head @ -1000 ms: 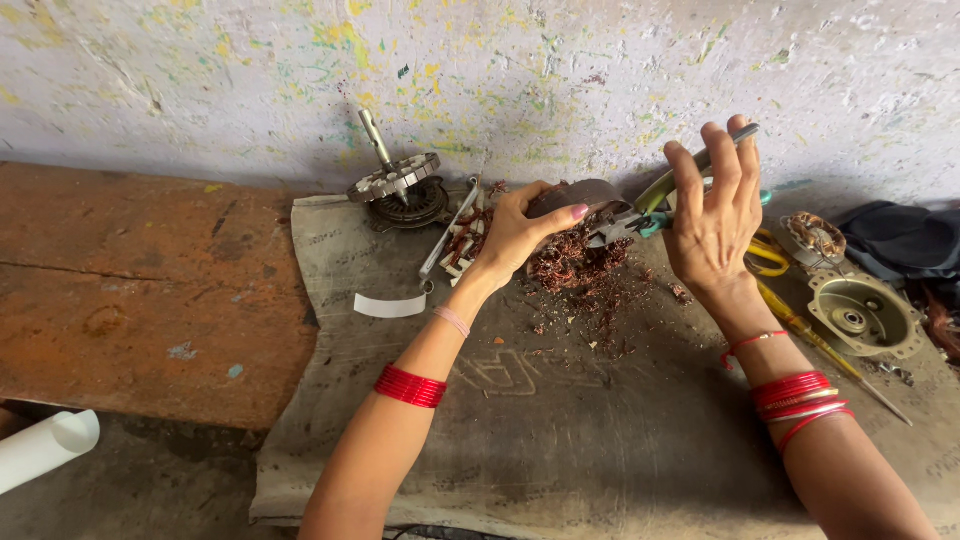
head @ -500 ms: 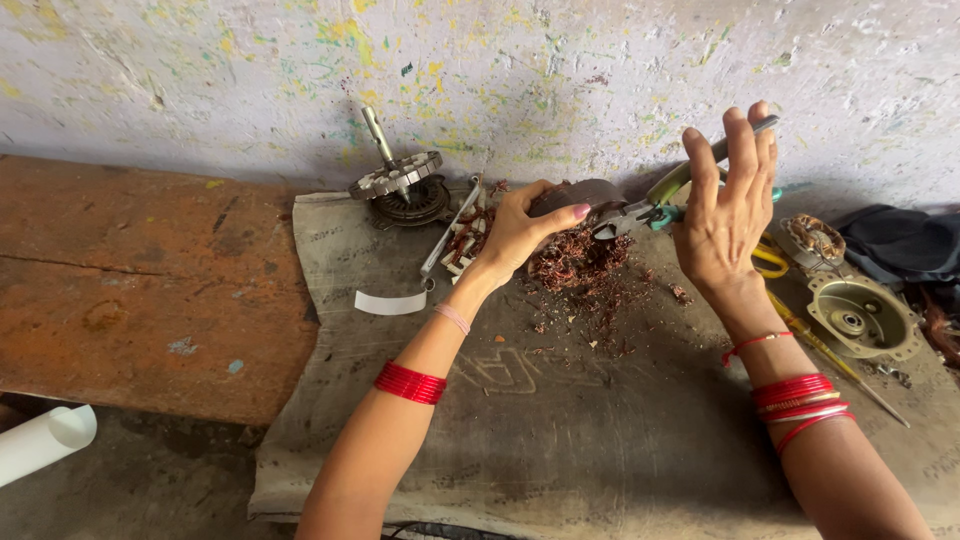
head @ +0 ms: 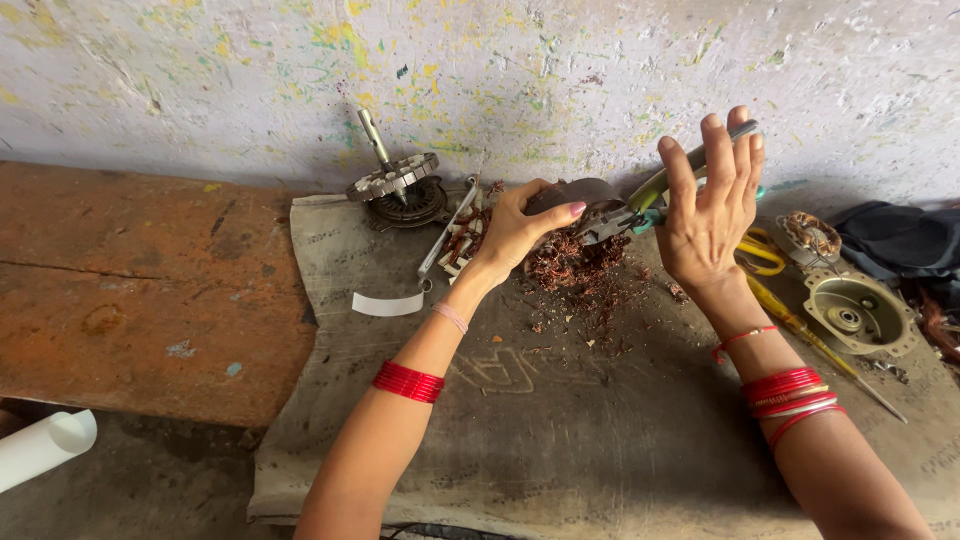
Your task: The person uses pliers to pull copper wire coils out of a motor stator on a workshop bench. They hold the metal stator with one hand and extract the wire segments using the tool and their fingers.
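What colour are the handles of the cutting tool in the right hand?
Green, on the cutting tool in the right hand; head view.

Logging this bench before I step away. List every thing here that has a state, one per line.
left hand: gripping the dark motor part
right hand: fingers spread, on the cutter handles
cutters: jaws at the part
copper wire scraps: loose pile
rotor: shaft tilted
round metal housing: open side up
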